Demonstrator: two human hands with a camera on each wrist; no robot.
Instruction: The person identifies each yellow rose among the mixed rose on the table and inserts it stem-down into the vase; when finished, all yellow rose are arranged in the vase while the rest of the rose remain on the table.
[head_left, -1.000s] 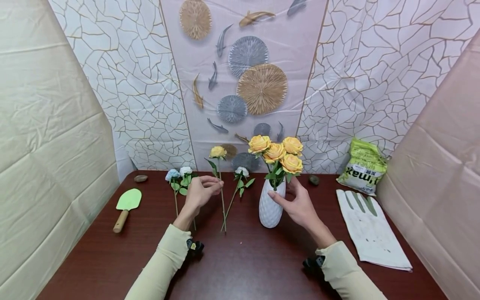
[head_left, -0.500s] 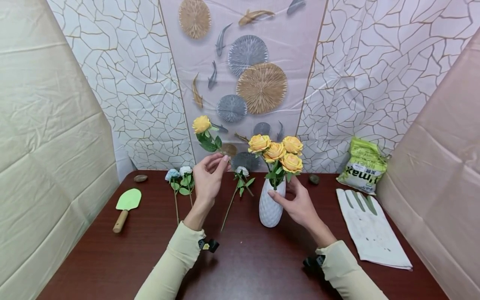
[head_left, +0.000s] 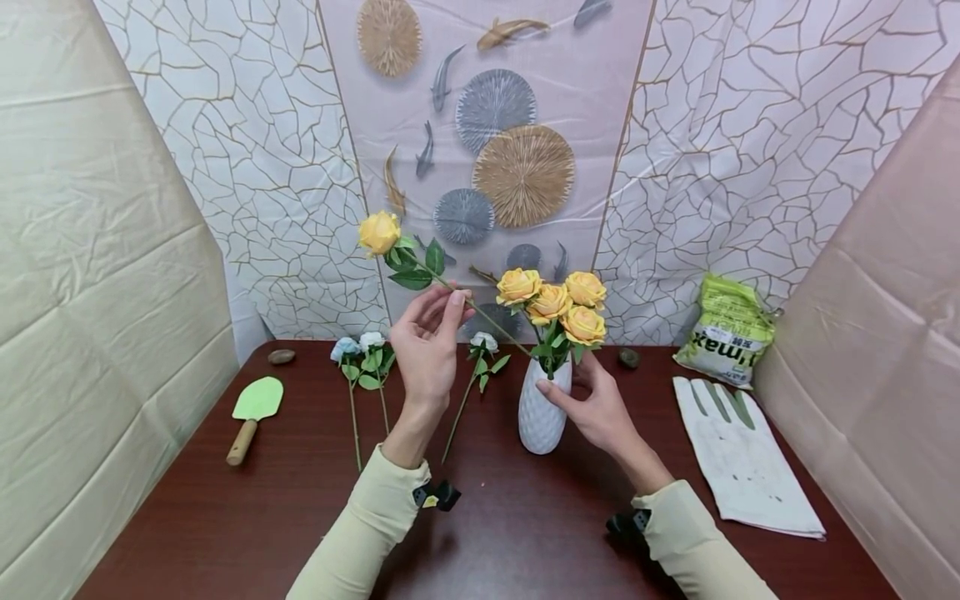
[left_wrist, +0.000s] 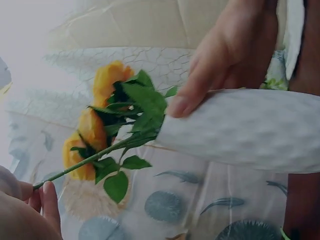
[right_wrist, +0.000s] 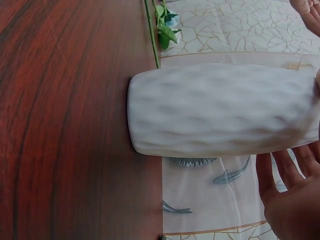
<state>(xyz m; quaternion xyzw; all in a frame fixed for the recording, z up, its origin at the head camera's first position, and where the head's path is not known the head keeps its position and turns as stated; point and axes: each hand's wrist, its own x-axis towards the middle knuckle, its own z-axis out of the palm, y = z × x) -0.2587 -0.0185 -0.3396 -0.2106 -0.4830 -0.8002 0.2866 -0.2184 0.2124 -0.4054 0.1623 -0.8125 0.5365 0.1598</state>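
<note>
My left hand [head_left: 427, 358] pinches the stem of a yellow rose [head_left: 378, 233] between thumb and fingers, above the table. The flower leans up to the left, and its stem slants down to the mouth of a white textured vase [head_left: 542, 425]. Several more yellow roses [head_left: 550, 305] stand in that vase. Around the vase's upper part, my right hand [head_left: 603, 412] holds it upright on the table, thumb near the rim. In the left wrist view the pinched stem [left_wrist: 80, 165] meets the vase mouth; its lower end is hidden.
A white rose [head_left: 483, 342] lies left of the vase, with a blue flower [head_left: 345, 348] and another white one [head_left: 371, 341] farther left. A green trowel [head_left: 257, 400] and a stone [head_left: 281, 357] are at left. White gloves [head_left: 738, 458] and a green bag [head_left: 727, 333] lie right.
The left hand has lifted the yellow rose from beside the white one, tilted its bloom up and left, and brought the stem's lower end to the vase mouth. The right hand stays on the vase.
</note>
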